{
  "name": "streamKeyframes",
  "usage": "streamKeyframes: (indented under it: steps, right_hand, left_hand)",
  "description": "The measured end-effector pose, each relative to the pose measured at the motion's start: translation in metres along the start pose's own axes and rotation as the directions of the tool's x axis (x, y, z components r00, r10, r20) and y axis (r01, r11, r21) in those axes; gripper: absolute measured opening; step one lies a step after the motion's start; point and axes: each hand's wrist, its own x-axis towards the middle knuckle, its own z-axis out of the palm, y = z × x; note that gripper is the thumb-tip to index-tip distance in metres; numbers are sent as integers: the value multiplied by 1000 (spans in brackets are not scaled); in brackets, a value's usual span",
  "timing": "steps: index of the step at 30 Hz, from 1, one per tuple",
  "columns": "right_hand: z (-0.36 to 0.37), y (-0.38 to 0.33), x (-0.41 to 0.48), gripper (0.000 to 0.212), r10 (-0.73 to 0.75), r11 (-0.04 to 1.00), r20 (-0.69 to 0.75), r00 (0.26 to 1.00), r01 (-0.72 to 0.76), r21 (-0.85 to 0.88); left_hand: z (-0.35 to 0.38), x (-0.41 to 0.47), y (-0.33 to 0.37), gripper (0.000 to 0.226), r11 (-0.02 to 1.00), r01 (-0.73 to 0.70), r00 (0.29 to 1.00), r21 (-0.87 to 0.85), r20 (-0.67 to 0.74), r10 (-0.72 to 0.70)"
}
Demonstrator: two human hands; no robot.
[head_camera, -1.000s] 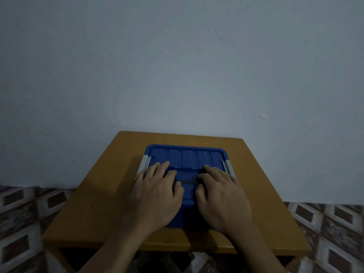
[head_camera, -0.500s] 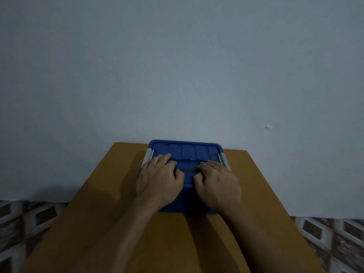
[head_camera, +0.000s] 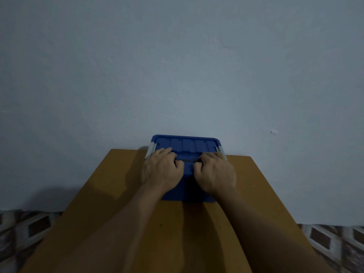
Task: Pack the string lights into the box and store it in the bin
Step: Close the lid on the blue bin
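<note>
Bin (head_camera: pixel 188 191) sits lidded at the worktop's (head_camera: pixel 248 186) far edge; storing looks nearly done.
Left hand (head_camera: pixel 162 168) and right hand (head_camera: pixel 215 171) rest bent-fingered on the lid (head_camera: pixel 189 144), grip unclear; next, probably release.

Lidded blue bin (head_camera: pixel 194 144) on table's far edge

The inside of the bin (head_camera: pixel 186 143) is closed off by its lid. The lid's middle and the bin's near wall are largely covered by the left hand (head_camera: pixel 161 171) and right hand (head_camera: pixel 215 174). Their fingertips are tucked out of sight, perhaps hooked on a ridge. On the near side of the bin, the tabletop (head_camera: pixel 118 186) and both forearms are cut off by the lower edge. The floor (head_camera: pixel 334 243) is blurred.
</note>
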Motion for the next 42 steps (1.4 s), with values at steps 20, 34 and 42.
streamKeyframes:
  steps: [20,34,42]
  right_hand:
    - [10,5,24,30,0,999,-5,1000,0,50]
    - [8,5,23,26,-14,997,34,999,11,71]
    - [8,5,24,23,-61,994,-10,998,61,95]
  left_hand:
    - [8,30,-5,39,999,-46,997,18,60,45]
    - [9,28,-4,41,999,-41,996,1,74,40]
    - [7,30,-4,46,999,-45,997,-29,66,47]
